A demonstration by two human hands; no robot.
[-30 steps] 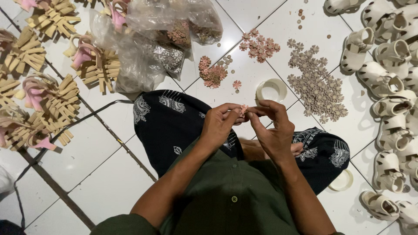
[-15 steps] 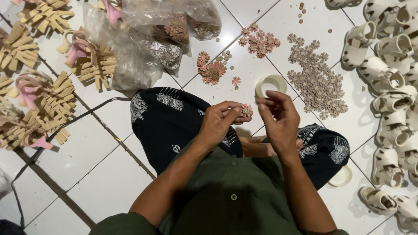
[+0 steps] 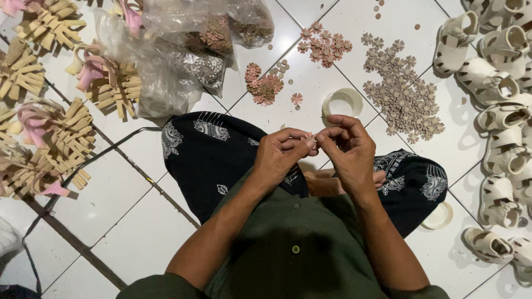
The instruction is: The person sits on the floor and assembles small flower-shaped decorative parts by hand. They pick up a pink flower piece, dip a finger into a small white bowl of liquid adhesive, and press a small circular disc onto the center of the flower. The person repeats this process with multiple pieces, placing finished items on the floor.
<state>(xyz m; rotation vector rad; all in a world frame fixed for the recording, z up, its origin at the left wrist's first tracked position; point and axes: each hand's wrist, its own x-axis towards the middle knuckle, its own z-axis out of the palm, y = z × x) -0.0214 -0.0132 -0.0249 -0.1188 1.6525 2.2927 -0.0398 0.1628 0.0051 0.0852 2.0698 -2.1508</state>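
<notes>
Above the lap, over the white tiled floor (image 3: 138,232), the left hand (image 3: 280,155) and right hand (image 3: 349,147) meet fingertip to fingertip, together pinching a small pink flower piece (image 3: 308,135); a tape roll (image 3: 342,102) lies just beyond, beige flower pieces (image 3: 402,97) farther right.

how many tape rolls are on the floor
2: one white tape roll on the tiles just beyond the hands, another by the right knee, partly covered by the dark patterned cloth. More may be hidden.
</notes>
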